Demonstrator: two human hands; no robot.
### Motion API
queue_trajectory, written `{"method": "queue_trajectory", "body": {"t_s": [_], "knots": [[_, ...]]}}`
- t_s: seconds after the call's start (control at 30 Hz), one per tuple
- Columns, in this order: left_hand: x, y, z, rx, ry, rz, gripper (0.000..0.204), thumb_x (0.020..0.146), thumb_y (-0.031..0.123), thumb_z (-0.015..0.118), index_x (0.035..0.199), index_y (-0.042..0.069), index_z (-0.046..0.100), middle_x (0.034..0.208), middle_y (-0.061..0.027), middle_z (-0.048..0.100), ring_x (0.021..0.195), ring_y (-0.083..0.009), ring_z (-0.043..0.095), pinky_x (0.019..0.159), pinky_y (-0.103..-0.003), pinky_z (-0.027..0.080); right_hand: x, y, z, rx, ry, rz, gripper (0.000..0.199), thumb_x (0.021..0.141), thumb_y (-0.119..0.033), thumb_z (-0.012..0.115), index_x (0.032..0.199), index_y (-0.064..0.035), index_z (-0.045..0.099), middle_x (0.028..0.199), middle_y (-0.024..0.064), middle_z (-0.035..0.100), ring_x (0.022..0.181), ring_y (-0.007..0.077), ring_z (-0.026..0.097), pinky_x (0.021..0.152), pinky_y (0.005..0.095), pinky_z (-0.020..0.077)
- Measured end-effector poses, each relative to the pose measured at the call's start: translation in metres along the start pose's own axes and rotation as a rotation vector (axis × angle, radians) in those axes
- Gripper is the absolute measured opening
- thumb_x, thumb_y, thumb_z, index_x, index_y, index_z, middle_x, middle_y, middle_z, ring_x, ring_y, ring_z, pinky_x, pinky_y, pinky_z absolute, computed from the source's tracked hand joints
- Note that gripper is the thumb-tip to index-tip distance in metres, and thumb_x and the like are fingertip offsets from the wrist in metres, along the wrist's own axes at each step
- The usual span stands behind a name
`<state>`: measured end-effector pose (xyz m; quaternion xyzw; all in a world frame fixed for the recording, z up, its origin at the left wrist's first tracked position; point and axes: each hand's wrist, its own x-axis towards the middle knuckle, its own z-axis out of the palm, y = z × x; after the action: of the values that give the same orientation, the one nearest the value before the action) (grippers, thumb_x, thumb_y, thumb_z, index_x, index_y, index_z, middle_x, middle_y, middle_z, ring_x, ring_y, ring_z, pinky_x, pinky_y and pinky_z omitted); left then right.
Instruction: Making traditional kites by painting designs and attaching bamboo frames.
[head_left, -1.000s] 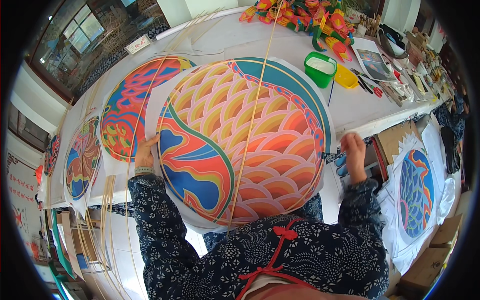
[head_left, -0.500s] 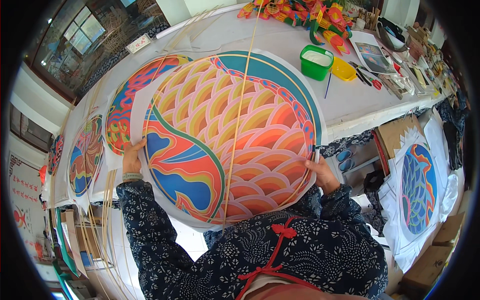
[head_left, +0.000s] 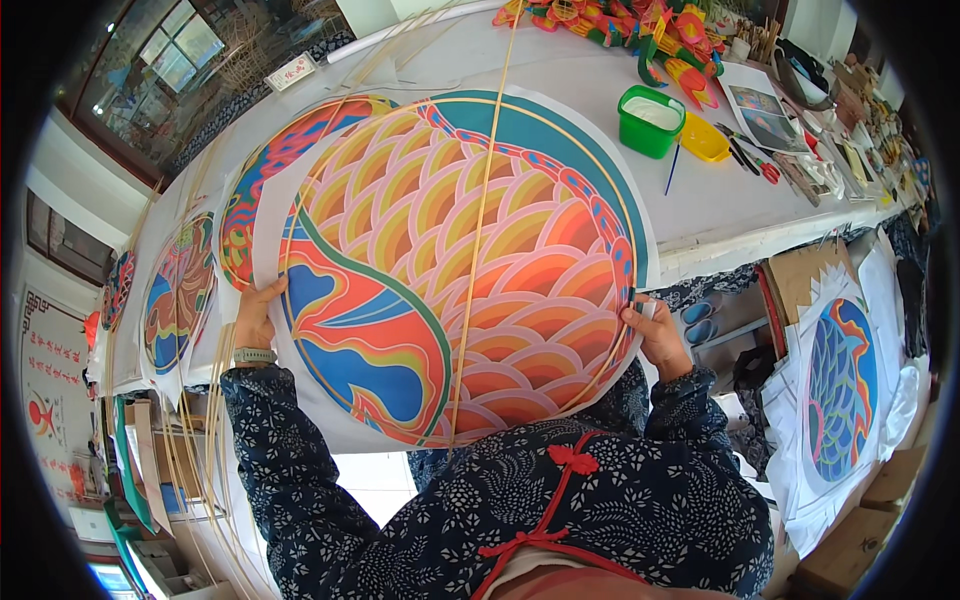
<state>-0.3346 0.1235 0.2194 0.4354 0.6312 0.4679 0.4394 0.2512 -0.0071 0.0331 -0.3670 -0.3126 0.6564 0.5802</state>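
Observation:
A large round kite panel (head_left: 400,250), printed with orange and yellow fish scales and a blue-red tail shape, is tilted up in front of me against the table edge. A thin bamboo hoop (head_left: 618,205) runs around its face near the rim, and a long bamboo strip (head_left: 478,240) crosses it from top to bottom. My left hand (head_left: 260,318) is closed on the panel's left white margin, fingers behind it. At the right rim, my right hand (head_left: 662,337) pinches the margin beside a small dark piece on the hoop.
Behind lie more painted panels (head_left: 180,290). Bamboo strips (head_left: 205,450) hang over the table's left edge. Back right are a green tub (head_left: 650,122) of white paste, a yellow dish (head_left: 706,140), a blue brush (head_left: 672,168) and red-handled scissors (head_left: 766,172). A blue fish print (head_left: 840,390) stands lower right.
My right hand has shifted its fingers on the rim, its thumb drawn back from the panel's face to the margin. The left hand keeps its hold. The view has shifted slightly.

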Motion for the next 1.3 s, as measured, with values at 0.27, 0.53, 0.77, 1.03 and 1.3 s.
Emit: {"method": "queue_trajectory", "body": {"t_s": [0.27,0.53,0.77,1.03,1.3], "knots": [[-0.021,0.014,0.002,0.029,-0.055,0.065,0.057,0.08,0.0,0.073,0.132,0.002,0.049,0.123,-0.0099,0.061,0.111,-0.022,0.06,0.096,-0.035,0.049,0.004,0.002,0.003,-0.101,-0.045,0.012,0.016,0.087,-0.007,0.067,0.102,-0.0007,0.066,0.093,0.0027,0.069,0.085,0.0107,0.063,0.081,0.0274,0.0503],[-0.029,0.025,-0.001,-0.129,-0.179,0.03,0.065,0.077,-0.005,0.073,0.135,0.0,0.044,0.124,-0.0119,0.06,0.114,-0.0231,0.059,0.097,-0.036,0.05,-0.004,0.014,-0.013,-0.095,-0.01,-0.012,0.029,0.086,-0.008,0.069,0.112,-0.0018,0.06,0.105,0.0049,0.065,0.095,0.0155,0.061,0.088,0.0316,0.0478],[-0.021,0.017,-0.004,-0.191,-0.092,-0.025,0.07,0.076,-0.005,0.075,0.136,-0.006,0.038,0.115,-0.0168,0.061,0.107,-0.0256,0.062,0.087,-0.036,0.056,0.003,0.014,-0.007,-0.099,-0.039,-0.02,0.033,0.085,-0.012,0.071,0.114,-0.0007,0.06,0.109,0.0056,0.066,0.097,0.0157,0.061,0.091,0.032,0.0468],[-0.004,0.007,-0.004,-0.135,-0.021,-0.04,0.074,0.073,0.001,0.08,0.131,-0.012,0.035,0.115,-0.0186,0.06,0.104,-0.0252,0.062,0.085,-0.036,0.056,0.006,0.006,-0.006,-0.127,-0.135,-0.016,0.038,0.087,-0.018,0.07,0.118,0.0016,0.06,0.112,0.0069,0.066,0.099,0.0167,0.062,0.092,0.0321,0.0462],[-0.006,0.004,-0.001,-0.099,-0.028,0.069,0.067,0.073,0.004,0.081,0.126,-0.01,0.042,0.114,-0.0184,0.06,0.102,-0.025,0.063,0.086,-0.034,0.054,0.009,0.0,0.0,-0.077,-0.144,-0.029,0.042,0.087,-0.02,0.07,0.121,0.0032,0.06,0.115,0.0096,0.067,0.101,0.0182,0.062,0.093,0.0327,0.0463]]}}
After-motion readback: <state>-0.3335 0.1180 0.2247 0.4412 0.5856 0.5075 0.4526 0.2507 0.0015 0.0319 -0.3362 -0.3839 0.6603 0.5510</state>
